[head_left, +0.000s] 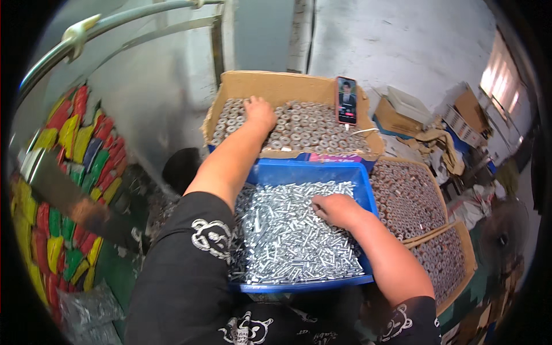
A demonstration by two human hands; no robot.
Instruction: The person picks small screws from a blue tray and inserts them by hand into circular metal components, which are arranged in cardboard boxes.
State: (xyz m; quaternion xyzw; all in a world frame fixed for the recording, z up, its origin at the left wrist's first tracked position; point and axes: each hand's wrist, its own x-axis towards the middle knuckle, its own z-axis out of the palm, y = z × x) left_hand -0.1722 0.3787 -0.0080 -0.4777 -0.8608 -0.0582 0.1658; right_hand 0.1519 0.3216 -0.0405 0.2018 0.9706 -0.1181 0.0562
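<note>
blue plastic forms the wide tub point(310, 172) in the middle, and it holds a thick layer of small shiny metal pins point(293, 241). the right hand point(338, 211) is over the pins, near the tub's right side, its fingers curled in and pointing left; whether they pinch a pin cannot be told. just behind the tub stands a cardboard box point(270, 86) full of round metal rings point(305, 129), packed close together, many with their holes facing up. the left hand point(260, 113) reaches into this box, left of its middle, with the fingers bent down to the rings; the fingertips are partly hidden, so its grip cannot be told either. a phone point(346, 100) with a lit screen leans upright at the box's right end (a white cable point(365, 131) lies close to its lower edge). to the right of the tub, two more cartons point(469, 257) hold small round brownish pieces. on the far left, red, yellow and green packets point(56, 250) are piled high.
</note>
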